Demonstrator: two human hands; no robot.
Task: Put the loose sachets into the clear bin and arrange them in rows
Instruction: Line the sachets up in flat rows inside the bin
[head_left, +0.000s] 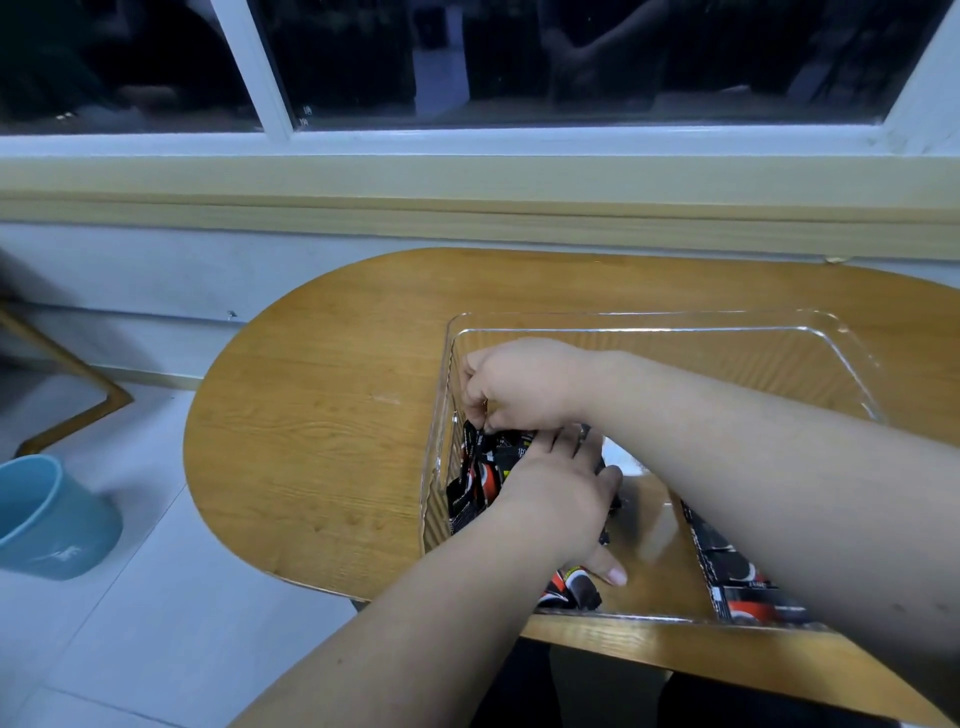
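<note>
Beside the wooden table (322, 415), on the tiled floor, stands a blue tub (47, 519); a dark window (519, 52) runs behind. The clear bin (649, 325) sits on the table, with the sachets (472, 483) bunched against its left wall. The right hand (524, 387) pinches their top edges with curled fingers. The left hand (561, 499) lies flat on them, fingers straight. Both forearms cover much of the pile, and a second batch (748, 587) in the near right corner is half hidden.

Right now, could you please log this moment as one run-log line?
phase: arranging | right hand pinches a sachet | left hand rests on sachets | clear bin on table
</note>
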